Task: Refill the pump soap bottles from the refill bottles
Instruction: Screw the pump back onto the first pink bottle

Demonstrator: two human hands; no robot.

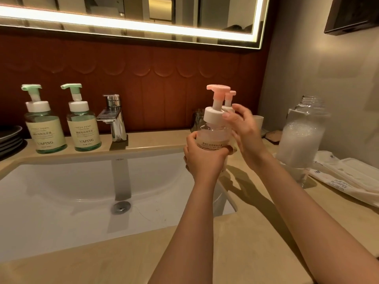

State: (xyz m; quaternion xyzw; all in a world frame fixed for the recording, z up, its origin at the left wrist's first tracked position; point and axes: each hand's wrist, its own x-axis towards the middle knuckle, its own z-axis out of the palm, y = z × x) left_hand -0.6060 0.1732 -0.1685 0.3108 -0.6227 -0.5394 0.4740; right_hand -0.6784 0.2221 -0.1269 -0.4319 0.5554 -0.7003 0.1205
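The pink bottle (213,136) was held in the air over the counter (246,242), just right of the sink (61,181), with the left hand (202,158) clamped round its lower body, thumb on the near side and fingers wrapped under the label. The right hand (245,130) was at the white collar (213,115), fingers spread and thumb tip against it; motion blur kept me from telling whether they actually gripped it. The main risk seemed to be the grip: a soapy bottle held only low down could twist or slip as the collar was turned, and then drop onto the counter or into the sink. A second pink bottle (230,97) stood just behind, close to the right hand, so a wide turn of the wrist might knock it over. The refill bottle (301,136) stood uncapped near the right forearm, part full of foamy white liquid; a careless elbow could tip it and flood the packets (348,177) beside it. How full the held bottle was, I could not tell. The two green bottles (46,128) stood well apart, left of the tap, and looked safe.
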